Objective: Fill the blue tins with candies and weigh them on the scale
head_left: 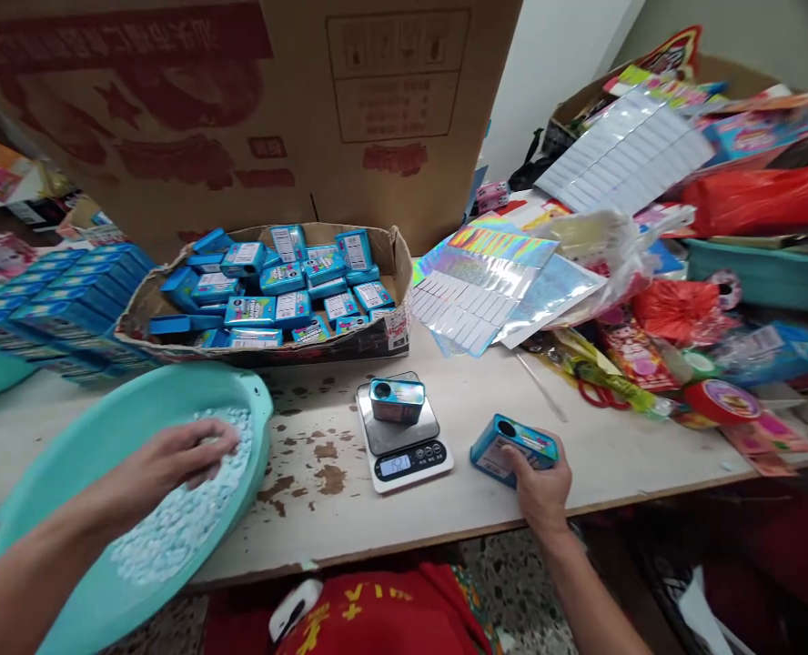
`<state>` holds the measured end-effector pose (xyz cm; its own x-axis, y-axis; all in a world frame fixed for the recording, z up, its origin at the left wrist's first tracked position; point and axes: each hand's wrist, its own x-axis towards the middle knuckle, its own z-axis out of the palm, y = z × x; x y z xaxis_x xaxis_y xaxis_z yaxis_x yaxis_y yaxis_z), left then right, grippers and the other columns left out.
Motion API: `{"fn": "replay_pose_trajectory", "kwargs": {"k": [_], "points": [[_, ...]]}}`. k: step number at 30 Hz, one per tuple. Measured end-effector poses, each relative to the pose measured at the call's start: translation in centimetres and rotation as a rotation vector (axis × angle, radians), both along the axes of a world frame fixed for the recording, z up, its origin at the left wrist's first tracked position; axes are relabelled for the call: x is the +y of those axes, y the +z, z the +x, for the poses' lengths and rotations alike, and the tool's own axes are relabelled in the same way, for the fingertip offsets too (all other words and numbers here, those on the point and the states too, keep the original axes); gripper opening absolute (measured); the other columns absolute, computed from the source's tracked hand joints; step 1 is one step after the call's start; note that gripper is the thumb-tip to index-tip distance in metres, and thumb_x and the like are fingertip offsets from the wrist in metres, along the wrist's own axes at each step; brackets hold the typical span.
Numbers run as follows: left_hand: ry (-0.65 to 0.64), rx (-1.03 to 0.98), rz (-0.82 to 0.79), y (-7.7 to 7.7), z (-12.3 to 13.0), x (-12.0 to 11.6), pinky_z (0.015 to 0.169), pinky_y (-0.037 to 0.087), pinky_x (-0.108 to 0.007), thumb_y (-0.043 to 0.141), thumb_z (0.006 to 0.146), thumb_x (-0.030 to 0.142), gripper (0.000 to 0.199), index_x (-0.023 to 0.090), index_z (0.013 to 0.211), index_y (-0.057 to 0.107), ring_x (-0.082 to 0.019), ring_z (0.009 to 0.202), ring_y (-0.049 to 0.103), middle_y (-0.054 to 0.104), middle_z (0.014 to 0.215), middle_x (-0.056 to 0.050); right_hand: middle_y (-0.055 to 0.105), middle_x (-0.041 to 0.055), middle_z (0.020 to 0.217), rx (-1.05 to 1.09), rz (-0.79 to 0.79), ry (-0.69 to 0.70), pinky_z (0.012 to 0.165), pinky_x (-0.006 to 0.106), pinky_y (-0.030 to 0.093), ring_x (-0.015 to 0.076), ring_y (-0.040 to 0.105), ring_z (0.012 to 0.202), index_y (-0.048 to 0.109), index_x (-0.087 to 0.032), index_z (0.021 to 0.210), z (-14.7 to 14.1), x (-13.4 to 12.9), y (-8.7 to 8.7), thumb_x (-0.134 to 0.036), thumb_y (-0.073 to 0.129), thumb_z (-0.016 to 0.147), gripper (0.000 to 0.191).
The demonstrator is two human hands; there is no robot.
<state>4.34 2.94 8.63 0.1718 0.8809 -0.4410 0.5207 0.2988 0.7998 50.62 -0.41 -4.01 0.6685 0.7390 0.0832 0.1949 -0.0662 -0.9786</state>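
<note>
Over the heap of small pale blue, candy-like pieces [165,537], my left hand [189,455] reaches into a turquoise plastic basin [63,455]. Its fingers are curled; what is between them is hidden. My right hand [544,478] grips a blue box [496,455] with a dark round hole in its top, just above the front of the table. Between the hands stands a small kitchen scale [410,464], its display seeming to read 152.1. A similar blue box [397,400] with a round hole rests upright on the scale's metal plate.
Behind the basin, a cut-down carton [267,353] holds many blue boxes [250,311]. Stacked blue boxes [83,300] stand at left. A large cardboard box [295,100] rises behind. Shiny sticker sheets [479,291] and colourful packets [640,355] cover the right side of the table [486,532].
</note>
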Motion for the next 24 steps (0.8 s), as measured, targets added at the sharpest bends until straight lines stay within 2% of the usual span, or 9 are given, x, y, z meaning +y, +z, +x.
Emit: {"fn": "replay_pose_trajectory", "kwargs": {"k": [2, 4, 6, 9, 11, 14, 17, 24], "points": [[-0.147, -0.020, 0.042, 2.5, 4.2, 2.2, 0.058, 0.037, -0.023, 0.052, 0.084, 0.047, 0.028, 0.020, 0.081, 0.060, -0.014, 0.063, 0.044, 0.050, 0.068, 0.001, 0.062, -0.0011, 0.073, -0.001, 0.005, 0.001, 0.059, 0.028, 0.049, 0.0147, 0.057, 0.062, 0.057, -0.018, 0.089, 0.0, 0.1, -0.1, -0.043, 0.084, 0.049, 0.055], [-0.238, -0.034, 0.102, 4.1, 8.6, 4.3, 0.058, 0.036, -0.024, 0.053, 0.083, 0.040, 0.023, 0.019, 0.091, 0.059, -0.014, 0.065, 0.047, 0.053, 0.072, 0.001, 0.062, -0.0011, 0.072, 0.002, 0.011, 0.004, 0.059, 0.028, 0.049, 0.0146, 0.057, 0.061, 0.057, -0.018, 0.089, 0.0, 0.1, -0.1, -0.043, 0.084, 0.048, 0.055], [-0.354, 0.043, 0.184, 4.6, 12.5, 6.2, 0.059, 0.036, -0.025, 0.053, 0.082, 0.032, 0.016, 0.019, 0.089, 0.059, -0.014, 0.066, 0.049, 0.055, 0.072, 0.001, 0.063, -0.0009, 0.072, 0.007, 0.009, 0.007, 0.060, 0.028, 0.049, 0.0147, 0.057, 0.061, 0.057, -0.018, 0.088, -0.1, 0.1, 0.0, -0.044, 0.084, 0.048, 0.055], [-0.525, 0.259, 0.358, 4.0, 16.4, 8.0, 0.065, 0.037, -0.026, 0.052, 0.078, 0.019, 0.009, 0.017, 0.078, 0.060, -0.016, 0.074, 0.052, 0.059, 0.079, -0.002, 0.063, -0.0007, 0.073, 0.011, -0.012, 0.016, 0.060, 0.029, 0.050, 0.0151, 0.058, 0.061, 0.057, -0.018, 0.089, -0.1, 0.1, 0.2, -0.044, 0.083, 0.049, 0.055], [-0.609, 0.388, 0.444, 3.4, 17.6, 8.6, 0.069, 0.037, -0.027, 0.050, 0.076, 0.013, 0.013, 0.017, 0.078, 0.062, -0.017, 0.081, 0.053, 0.060, 0.087, -0.004, 0.063, -0.0009, 0.073, 0.012, -0.023, 0.021, 0.059, 0.029, 0.050, 0.0150, 0.058, 0.061, 0.057, -0.018, 0.090, -0.1, 0.0, 0.2, -0.044, 0.083, 0.049, 0.055], [-0.671, 0.475, 0.502, 2.9, 17.9, 8.9, 0.072, 0.038, -0.028, 0.049, 0.073, 0.009, 0.025, 0.019, 0.091, 0.063, -0.019, 0.087, 0.054, 0.059, 0.096, -0.005, 0.063, -0.0014, 0.072, 0.030, -0.019, 0.032, 0.059, 0.028, 0.051, 0.0145, 0.058, 0.060, 0.056, -0.018, 0.091, -0.1, 0.0, 0.3, -0.043, 0.083, 0.049, 0.055], [-0.692, 0.483, 0.517, 3.1, 17.8, 8.9, 0.072, 0.038, -0.028, 0.050, 0.072, 0.009, 0.030, 0.020, 0.098, 0.062, -0.019, 0.088, 0.054, 0.059, 0.097, -0.005, 0.063, -0.0015, 0.072, 0.042, -0.012, 0.046, 0.059, 0.028, 0.052, 0.0145, 0.058, 0.061, 0.056, -0.018, 0.092, -0.1, 0.1, 0.2, -0.042, 0.083, 0.050, 0.055], [-0.675, 0.461, 0.558, 3.7, 18.1, 8.6, 0.066, 0.037, -0.027, 0.049, 0.073, 0.009, 0.029, 0.020, 0.095, 0.063, -0.017, 0.082, 0.053, 0.058, 0.096, -0.004, 0.062, -0.0013, 0.071, 0.034, -0.032, 0.041, 0.058, 0.028, 0.051, 0.0142, 0.057, 0.060, 0.056, -0.018, 0.091, -0.1, 0.0, 0.3, -0.043, 0.083, 0.050, 0.055]]}}
